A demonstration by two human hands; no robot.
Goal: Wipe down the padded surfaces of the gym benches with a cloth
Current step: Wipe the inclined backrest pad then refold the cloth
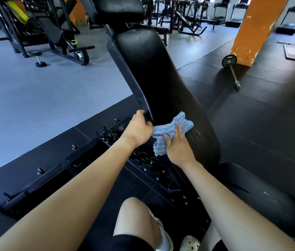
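- A person's 2 bare arms reach forward over a black gym bench, seen from a head-worn camera.
- The blue and white cloth (pixel 172 127) lies crumpled on the lower end of the inclined back pad (pixel 152 69), near its left edge.
- The right hand (pixel 177 145) presses the cloth flat with straight fingers and does not pinch it.
- The left hand (pixel 139 127) curls round the pad's left edge, touching the cloth's corner.
- The cloth looks soft, light and limp. It would likely bunch, so a flat palm over its middle suits it.
- The vinyl pad looks smooth, firm and probably slippery.
- The seat pad (pixel 260 196) lies at lower right, with a metal adjustment frame (pixel 143 160) beneath the arms.
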